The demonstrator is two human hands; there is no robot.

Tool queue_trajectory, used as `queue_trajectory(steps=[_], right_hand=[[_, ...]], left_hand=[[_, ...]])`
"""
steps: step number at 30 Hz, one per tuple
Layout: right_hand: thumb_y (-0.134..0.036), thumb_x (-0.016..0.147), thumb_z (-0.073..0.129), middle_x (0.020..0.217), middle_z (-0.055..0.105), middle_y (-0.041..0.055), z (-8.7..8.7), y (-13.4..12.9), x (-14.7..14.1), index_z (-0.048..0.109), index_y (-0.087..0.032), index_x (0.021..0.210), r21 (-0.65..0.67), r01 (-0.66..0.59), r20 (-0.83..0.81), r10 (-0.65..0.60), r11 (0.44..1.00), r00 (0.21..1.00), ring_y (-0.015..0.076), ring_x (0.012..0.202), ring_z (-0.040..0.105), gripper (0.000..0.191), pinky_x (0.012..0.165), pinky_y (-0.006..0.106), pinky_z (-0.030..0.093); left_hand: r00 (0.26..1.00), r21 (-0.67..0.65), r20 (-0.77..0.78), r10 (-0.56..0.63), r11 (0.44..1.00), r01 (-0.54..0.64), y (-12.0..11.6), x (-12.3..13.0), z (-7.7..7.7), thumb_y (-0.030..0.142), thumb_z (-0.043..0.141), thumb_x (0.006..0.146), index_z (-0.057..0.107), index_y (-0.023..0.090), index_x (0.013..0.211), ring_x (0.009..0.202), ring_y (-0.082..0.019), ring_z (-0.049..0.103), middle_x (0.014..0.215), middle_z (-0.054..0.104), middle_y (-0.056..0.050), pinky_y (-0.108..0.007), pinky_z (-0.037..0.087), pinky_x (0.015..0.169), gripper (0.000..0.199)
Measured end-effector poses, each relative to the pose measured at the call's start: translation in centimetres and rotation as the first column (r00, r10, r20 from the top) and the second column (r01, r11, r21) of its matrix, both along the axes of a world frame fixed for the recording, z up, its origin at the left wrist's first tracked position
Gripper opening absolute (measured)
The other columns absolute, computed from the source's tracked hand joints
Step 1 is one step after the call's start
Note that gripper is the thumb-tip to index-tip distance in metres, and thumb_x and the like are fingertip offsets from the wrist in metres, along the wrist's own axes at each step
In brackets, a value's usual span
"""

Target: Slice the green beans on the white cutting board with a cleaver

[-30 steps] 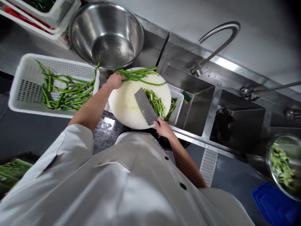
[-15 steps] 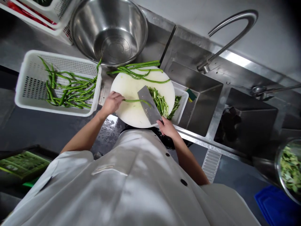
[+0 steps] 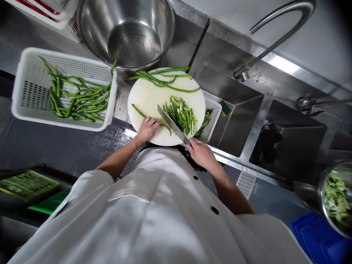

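Observation:
On the round white cutting board (image 3: 143, 95), my left hand (image 3: 148, 129) is closed over the middle of a long green chili pepper (image 3: 138, 110); both ends of the pepper stick out past the fingers. My right hand (image 3: 202, 153) grips the handle of a cleaver (image 3: 173, 124), whose blade stands on edge just right of the pepper's tip. Beyond the blade lies a heap of sliced green pepper (image 3: 183, 114). Several whole peppers (image 3: 162, 79) rest along the board's far edge, some overhanging it.
At left stands a white perforated basket (image 3: 20, 88) with whole green peppers. A large steel bowl (image 3: 129, 40) sits behind the board. Right of it, a smaller white basket (image 3: 216, 119) with cut greens stands by the sink (image 3: 233, 128), under a curved faucet (image 3: 283, 35).
My left hand has moved right and nearer to me, laying the pepper on the board. The cleaver has turned from flat to on edge, and the sliced heap shows more fully.

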State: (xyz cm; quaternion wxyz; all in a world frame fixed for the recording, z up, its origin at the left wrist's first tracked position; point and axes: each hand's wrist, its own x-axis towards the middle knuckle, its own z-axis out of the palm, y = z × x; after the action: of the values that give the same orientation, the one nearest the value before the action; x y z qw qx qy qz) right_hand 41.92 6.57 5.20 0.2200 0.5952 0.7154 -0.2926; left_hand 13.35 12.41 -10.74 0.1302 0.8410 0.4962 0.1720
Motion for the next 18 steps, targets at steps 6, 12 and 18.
queue_trajectory(steps=[6,12,18], right_hand=[[-0.036,0.114,0.036,0.11,0.078,0.0169,-0.8,0.0,-1.6,0.05,-0.016,0.148,-0.062,0.0,-0.036,-0.002,0.998,0.999,0.031,0.102,0.073,0.042,0.079,0.033,0.046],[-0.038,0.114,0.036,0.108,0.077,0.0171,-1.0,-0.5,-2.2,0.05,-0.015,0.15,-0.069,0.034,-0.044,-0.038,0.997,0.998,0.0319,0.101,0.074,0.044,0.081,0.034,0.047],[-0.037,0.114,0.035,0.109,0.077,0.0182,-1.7,-0.8,-2.7,0.048,-0.014,0.152,-0.045,0.055,-0.052,-0.057,0.997,0.997,0.0322,0.105,0.072,0.046,0.084,0.034,0.048]], left_hand=[[0.999,-0.022,0.007,0.034,0.999,-0.034,-0.9,-0.6,-0.1,0.022,0.043,0.105,0.075,0.024,0.11,0.097,-0.029,0.055,0.107,0.072,-0.014,-0.047,0.043,0.085,0.032],[1.0,-0.006,-0.002,0.029,1.0,-0.029,-1.3,-0.4,0.2,0.024,0.043,0.106,0.075,0.022,0.11,0.098,-0.029,0.056,0.105,0.071,-0.014,-0.045,0.044,0.086,0.032],[1.0,0.006,0.012,0.016,1.0,-0.016,-1.6,-0.8,-0.1,0.023,0.041,0.107,0.074,0.022,0.108,0.098,-0.027,0.058,0.105,0.072,-0.013,-0.044,0.047,0.09,0.033]])
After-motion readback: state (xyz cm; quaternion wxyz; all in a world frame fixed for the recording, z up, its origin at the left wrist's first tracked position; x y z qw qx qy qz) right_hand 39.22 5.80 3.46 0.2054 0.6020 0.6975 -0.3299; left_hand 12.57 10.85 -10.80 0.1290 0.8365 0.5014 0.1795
